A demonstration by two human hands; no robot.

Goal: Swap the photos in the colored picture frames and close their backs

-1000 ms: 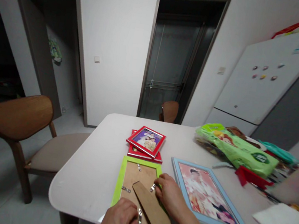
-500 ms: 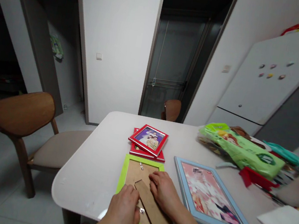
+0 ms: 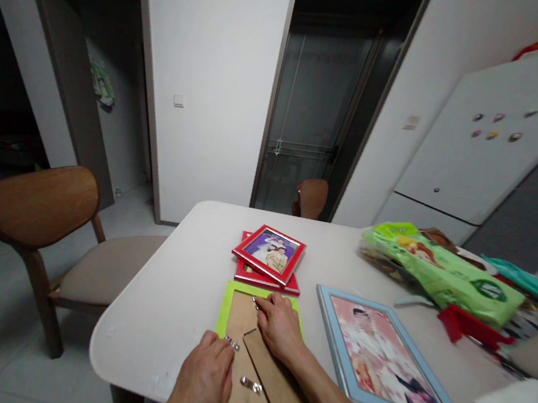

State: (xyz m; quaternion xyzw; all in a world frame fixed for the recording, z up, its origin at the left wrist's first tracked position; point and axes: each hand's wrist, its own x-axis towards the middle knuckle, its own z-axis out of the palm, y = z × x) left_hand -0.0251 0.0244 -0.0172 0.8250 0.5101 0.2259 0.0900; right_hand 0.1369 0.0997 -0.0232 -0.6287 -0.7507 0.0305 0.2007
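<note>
- My right hand (image 3: 280, 328) has moved up the green frame (image 3: 230, 297) since a second ago; then it sat at the clip on the right edge, now its fingertips press near the top clip (image 3: 255, 302) of the brown backing board (image 3: 241, 318); it lies flat on the board, gripping nothing.
- My left hand (image 3: 204, 380) has also come forward from the frame's near edge; its fingers now rest at the left-side clip (image 3: 231, 343); I think they pinch or push it, but the clip is small and I cannot tell whether the hand closes on it.
- The green frame lies face down on the white table (image 3: 167, 307), just in front of the stacked red frames (image 3: 268, 255); the easel stand (image 3: 278, 391) slants across the back, partly under my right forearm.
- One more clip (image 3: 249, 383) shows bare near the bottom, untouched by either hand.
- I judge the work is going round the clips one by one; the shift from right and bottom clips to top and left suggests it is partway through.
- The blue frame (image 3: 329, 305) lies face up just right of the green one, apart from both hands; a green packet (image 3: 440, 271) and a wooden chair (image 3: 35, 207) stand well away.
</note>
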